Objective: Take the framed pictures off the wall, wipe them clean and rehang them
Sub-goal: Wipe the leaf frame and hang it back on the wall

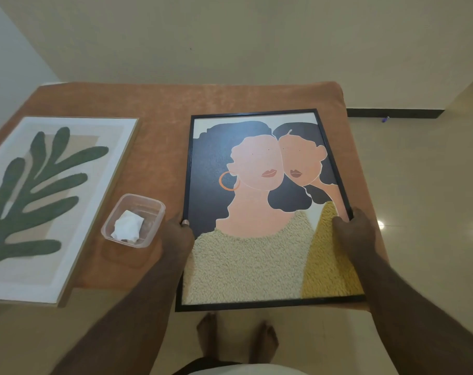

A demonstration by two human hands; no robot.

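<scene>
1. Clear plastic tub point(134, 220), lower left of centre, holds a crumpled white wipe point(127, 227).
2. Black-framed portrait point(259, 207) lies centre-right; left hand point(177, 236) and right hand point(357, 231) each clamp a side edge.
3. Leaf print point(40, 201) lies far left.

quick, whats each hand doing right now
Left hand: grips the left edge of the black-framed portrait picture.
Right hand: grips the same picture's right edge.

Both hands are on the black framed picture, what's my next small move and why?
Probably release the left hand and take the white cloth from the plastic tub: the black-framed picture already lies on the table, the right hand steadying it.
</scene>
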